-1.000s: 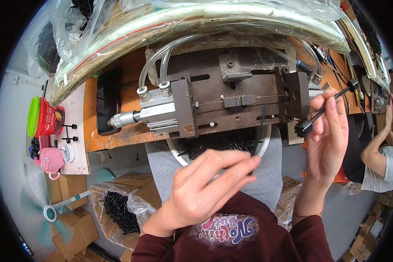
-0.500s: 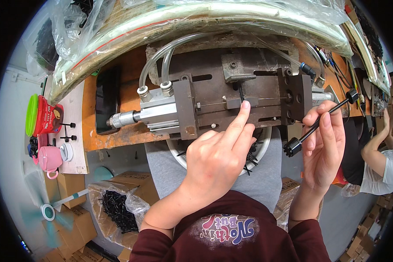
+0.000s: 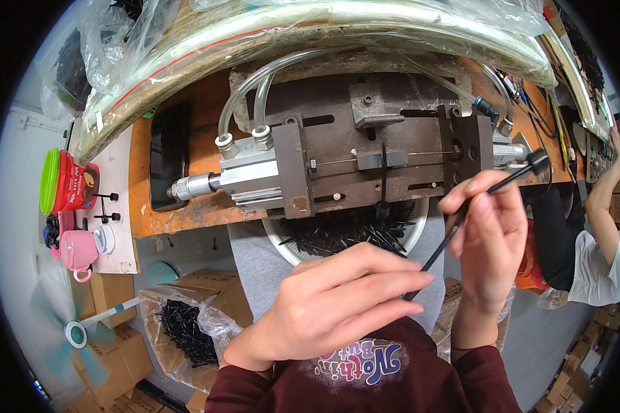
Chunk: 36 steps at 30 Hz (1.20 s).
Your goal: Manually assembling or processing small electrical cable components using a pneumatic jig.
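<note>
My left hand [image 3: 344, 299] is closed, with its fingertips round the lower end of a slim black plastic rod [image 3: 439, 256]. Higher up, that rod runs into the fingers of my right hand [image 3: 492, 237], which are also closed. Out of the far side of my right hand sticks another black rod with a knobbed end [image 3: 539, 162]. On the metal fixture [image 3: 337, 182] ahead, a black rod [image 3: 384, 168] lies across a small grey block [image 3: 371, 160], its thick end [image 3: 383, 210] hanging over the front edge. Neither hand touches the fixture.
A white basin [image 3: 420, 230] of black rods sits on my lap below the fixture. Air cylinders [image 3: 248, 175] with clear hoses [image 3: 244, 89] flank the fixture. Left are a phone [image 3: 169, 158], a pink mug [image 3: 79, 249] and a bag of black parts [image 3: 186, 334]. Another person [image 3: 603, 258] is at right.
My left hand has left the fixture and come down towards me to a rod at my right hand. The fixture's rod now reaches past the front edge. The other person's arm has risen.
</note>
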Each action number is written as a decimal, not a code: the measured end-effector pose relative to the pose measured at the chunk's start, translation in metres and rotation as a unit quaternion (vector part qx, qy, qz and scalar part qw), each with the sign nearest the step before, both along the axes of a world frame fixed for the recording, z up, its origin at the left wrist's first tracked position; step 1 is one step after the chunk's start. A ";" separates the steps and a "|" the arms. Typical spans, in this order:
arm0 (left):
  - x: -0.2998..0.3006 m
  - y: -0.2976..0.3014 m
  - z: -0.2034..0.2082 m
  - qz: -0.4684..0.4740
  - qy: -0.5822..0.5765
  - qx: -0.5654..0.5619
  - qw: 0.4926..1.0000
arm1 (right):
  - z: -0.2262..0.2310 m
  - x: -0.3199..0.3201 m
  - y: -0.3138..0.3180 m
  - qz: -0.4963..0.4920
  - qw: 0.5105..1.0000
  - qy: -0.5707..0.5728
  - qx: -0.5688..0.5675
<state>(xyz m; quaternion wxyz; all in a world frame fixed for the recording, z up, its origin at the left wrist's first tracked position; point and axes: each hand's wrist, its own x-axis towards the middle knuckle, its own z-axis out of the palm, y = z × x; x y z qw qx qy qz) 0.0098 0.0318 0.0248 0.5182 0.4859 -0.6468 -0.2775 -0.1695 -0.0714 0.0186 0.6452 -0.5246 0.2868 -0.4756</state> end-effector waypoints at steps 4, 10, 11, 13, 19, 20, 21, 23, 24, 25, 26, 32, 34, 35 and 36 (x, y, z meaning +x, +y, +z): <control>0.003 0.003 -0.003 0.070 -0.065 -0.032 0.995 | 0.002 -0.011 -0.015 -0.117 0.989 -0.005 -0.086; -0.005 -0.019 -0.034 0.173 -0.188 -0.080 0.964 | -0.001 -0.014 -0.010 -0.103 0.979 0.073 -0.160; -0.007 -0.022 -0.039 0.175 -0.220 -0.077 0.957 | 0.000 -0.016 -0.010 -0.083 0.980 0.078 -0.164; -0.011 -0.025 -0.043 0.180 -0.289 -0.069 0.938 | -0.002 -0.013 -0.011 -0.059 0.987 0.011 -0.147; -0.018 -0.032 -0.033 0.204 -0.379 -0.093 0.898 | -0.002 -0.016 -0.016 0.094 0.974 -0.061 -0.195; -0.018 -0.033 -0.032 0.202 -0.391 -0.094 0.893 | -0.002 -0.015 -0.013 0.081 0.979 -0.050 -0.182; -0.018 -0.032 -0.032 0.200 -0.393 -0.090 0.893 | -0.001 -0.015 -0.011 0.070 0.982 -0.036 -0.175; -0.018 -0.032 -0.034 0.195 -0.396 -0.083 0.893 | 0.000 -0.014 -0.008 0.048 0.986 -0.007 -0.158; -0.018 -0.032 -0.033 0.194 -0.395 -0.082 0.894 | 0.003 -0.012 -0.006 0.033 0.988 0.009 -0.148; -0.018 -0.033 -0.032 0.193 -0.395 -0.080 0.895 | 0.004 -0.011 -0.005 0.019 0.989 0.023 -0.147; -0.017 -0.034 -0.031 0.192 -0.394 -0.079 0.895 | 0.004 -0.010 -0.004 0.005 0.989 0.036 -0.144; -0.016 -0.035 -0.029 0.194 -0.385 -0.077 0.899 | 0.005 -0.011 0.001 -0.050 0.976 0.096 -0.190; -0.016 -0.034 -0.028 0.195 -0.386 -0.071 0.899 | 0.001 -0.015 0.000 -0.029 0.978 0.049 -0.201; -0.016 -0.034 -0.028 0.195 -0.386 -0.068 0.899 | 0.002 -0.016 0.000 -0.009 0.972 0.057 -0.227; -0.016 -0.034 -0.028 0.193 -0.384 -0.068 0.900 | 0.005 -0.014 0.003 -0.016 0.973 0.068 -0.221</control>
